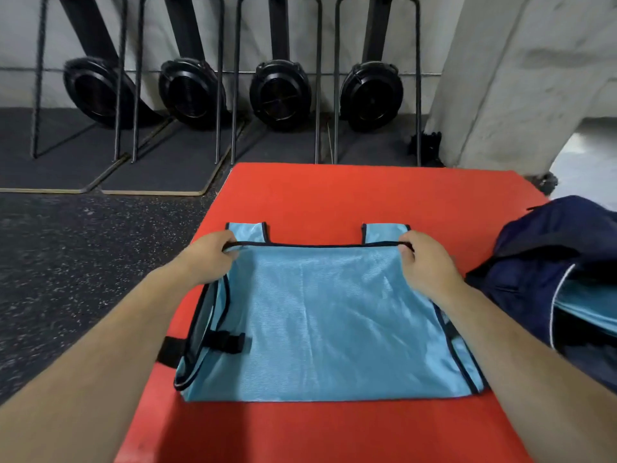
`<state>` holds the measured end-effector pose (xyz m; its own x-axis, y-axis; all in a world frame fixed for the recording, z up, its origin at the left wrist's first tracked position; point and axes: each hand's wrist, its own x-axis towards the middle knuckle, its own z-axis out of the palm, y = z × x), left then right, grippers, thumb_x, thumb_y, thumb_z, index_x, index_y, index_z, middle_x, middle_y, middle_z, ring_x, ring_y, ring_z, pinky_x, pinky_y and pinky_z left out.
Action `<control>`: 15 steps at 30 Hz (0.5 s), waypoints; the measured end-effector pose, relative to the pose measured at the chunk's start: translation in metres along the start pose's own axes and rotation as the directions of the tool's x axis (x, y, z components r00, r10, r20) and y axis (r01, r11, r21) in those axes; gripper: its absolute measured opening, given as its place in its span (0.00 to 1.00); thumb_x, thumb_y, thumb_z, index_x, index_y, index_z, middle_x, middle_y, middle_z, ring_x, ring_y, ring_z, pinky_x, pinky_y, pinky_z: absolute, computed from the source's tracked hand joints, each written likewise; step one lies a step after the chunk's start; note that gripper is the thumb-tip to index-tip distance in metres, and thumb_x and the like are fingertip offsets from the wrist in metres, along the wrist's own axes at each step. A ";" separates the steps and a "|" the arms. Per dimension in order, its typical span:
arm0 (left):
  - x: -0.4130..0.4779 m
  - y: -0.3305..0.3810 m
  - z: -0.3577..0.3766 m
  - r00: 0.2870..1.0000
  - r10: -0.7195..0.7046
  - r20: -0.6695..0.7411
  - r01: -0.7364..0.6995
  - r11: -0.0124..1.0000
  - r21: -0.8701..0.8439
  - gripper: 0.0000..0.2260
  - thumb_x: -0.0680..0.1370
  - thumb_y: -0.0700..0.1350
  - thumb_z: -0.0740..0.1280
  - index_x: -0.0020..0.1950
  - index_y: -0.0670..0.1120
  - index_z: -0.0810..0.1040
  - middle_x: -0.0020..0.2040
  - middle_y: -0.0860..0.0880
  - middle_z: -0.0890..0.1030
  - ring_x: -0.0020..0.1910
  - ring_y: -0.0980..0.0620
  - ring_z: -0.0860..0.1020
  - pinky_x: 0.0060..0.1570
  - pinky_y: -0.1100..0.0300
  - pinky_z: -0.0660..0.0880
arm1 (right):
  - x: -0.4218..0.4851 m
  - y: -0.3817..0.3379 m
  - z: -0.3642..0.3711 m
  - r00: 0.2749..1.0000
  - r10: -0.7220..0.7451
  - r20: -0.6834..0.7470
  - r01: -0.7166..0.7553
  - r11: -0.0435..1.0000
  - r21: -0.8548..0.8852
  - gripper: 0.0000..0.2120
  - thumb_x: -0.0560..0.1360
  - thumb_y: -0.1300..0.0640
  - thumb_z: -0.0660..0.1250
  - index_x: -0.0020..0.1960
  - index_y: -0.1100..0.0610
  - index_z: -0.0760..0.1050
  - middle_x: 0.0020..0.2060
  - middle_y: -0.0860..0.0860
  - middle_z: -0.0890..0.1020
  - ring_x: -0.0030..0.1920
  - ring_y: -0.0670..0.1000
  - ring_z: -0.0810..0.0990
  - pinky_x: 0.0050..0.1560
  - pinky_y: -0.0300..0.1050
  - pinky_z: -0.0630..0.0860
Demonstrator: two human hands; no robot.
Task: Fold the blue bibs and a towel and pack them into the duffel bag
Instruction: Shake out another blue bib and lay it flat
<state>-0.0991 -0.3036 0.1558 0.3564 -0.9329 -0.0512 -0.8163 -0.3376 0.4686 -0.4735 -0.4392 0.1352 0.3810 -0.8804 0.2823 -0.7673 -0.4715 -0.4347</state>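
Folding a bib [330, 315] on the red mat [367, 195]. The bib lay flat near the mat's front edge, doubled over, its two shoulder straps showing beyond the folded hem. The left hand [207, 259] and right hand [427, 262] each pinched a far corner of the black-trimmed hem, fingers curled round the binding. The navy duffel bag [547, 262] sat just beside the bib on the right, open, with light blue fabric visible inside; no towel was in view. A side buckle [230, 342] lay on the fabric at the left edge.

Probable risks: the slippery mesh could slide as the hem was set down, leaving the corners out of line; the buckle might be caught inside the next fold and make a lump; uneven pull between the hands would skew the hem.
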 end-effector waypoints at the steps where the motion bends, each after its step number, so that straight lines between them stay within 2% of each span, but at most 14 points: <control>1: 0.002 0.000 0.000 1.000 -0.001 -0.009 0.001 1.000 0.008 0.05 0.82 0.43 0.61 0.46 0.46 0.72 0.39 0.47 0.76 0.33 0.50 0.71 0.30 0.58 0.65 | 0.004 0.000 -0.003 1.000 -0.009 0.030 0.009 1.000 -0.015 0.08 0.83 0.60 0.59 0.53 0.59 0.76 0.47 0.54 0.79 0.48 0.56 0.77 0.50 0.53 0.73; 4: 0.014 0.001 -0.002 0.999 -0.023 -0.047 0.023 1.000 0.003 0.05 0.82 0.45 0.61 0.47 0.45 0.72 0.38 0.47 0.75 0.33 0.50 0.72 0.30 0.57 0.64 | 0.021 0.002 -0.004 0.998 -0.038 0.053 0.043 0.995 -0.087 0.08 0.83 0.59 0.59 0.55 0.59 0.76 0.48 0.55 0.80 0.50 0.58 0.78 0.51 0.53 0.73; 7: 0.032 0.000 -0.003 0.995 -0.051 -0.083 0.053 0.998 0.027 0.13 0.82 0.51 0.61 0.42 0.44 0.70 0.35 0.48 0.73 0.31 0.48 0.71 0.29 0.57 0.63 | 0.041 0.001 0.001 0.998 0.021 0.063 -0.008 0.981 -0.195 0.09 0.83 0.56 0.57 0.58 0.57 0.73 0.44 0.56 0.82 0.46 0.60 0.80 0.46 0.51 0.75; 9: 0.046 -0.002 -0.003 0.991 -0.098 -0.096 0.101 0.994 0.034 0.14 0.82 0.52 0.61 0.42 0.43 0.70 0.35 0.47 0.73 0.31 0.49 0.71 0.28 0.58 0.63 | 0.054 -0.002 0.003 0.994 0.051 0.095 -0.024 0.962 -0.272 0.09 0.84 0.56 0.55 0.58 0.56 0.71 0.40 0.55 0.81 0.42 0.60 0.79 0.45 0.53 0.77; 12: 0.067 -0.008 -0.001 0.983 -0.162 -0.090 0.167 0.985 0.053 0.14 0.82 0.51 0.62 0.50 0.40 0.73 0.41 0.44 0.76 0.35 0.47 0.74 0.30 0.57 0.66 | 0.074 -0.007 0.006 0.989 0.065 0.135 -0.017 0.942 -0.335 0.07 0.83 0.60 0.55 0.59 0.57 0.70 0.38 0.54 0.78 0.41 0.57 0.77 0.41 0.52 0.78; 15: 0.083 -0.008 0.008 0.983 -0.139 -0.120 0.154 0.979 0.131 0.13 0.82 0.48 0.64 0.54 0.37 0.74 0.52 0.40 0.77 0.46 0.41 0.76 0.42 0.53 0.72 | 0.086 -0.007 0.013 0.981 0.076 0.179 -0.004 0.928 -0.373 0.12 0.80 0.65 0.59 0.62 0.59 0.70 0.49 0.55 0.75 0.47 0.59 0.79 0.42 0.49 0.73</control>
<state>-0.0660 -0.3795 0.1407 0.5185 -0.8550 -0.0093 -0.8039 -0.4912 0.3354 -0.4283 -0.5124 0.1511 0.4078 -0.9086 0.0905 -0.9058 -0.4151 -0.0854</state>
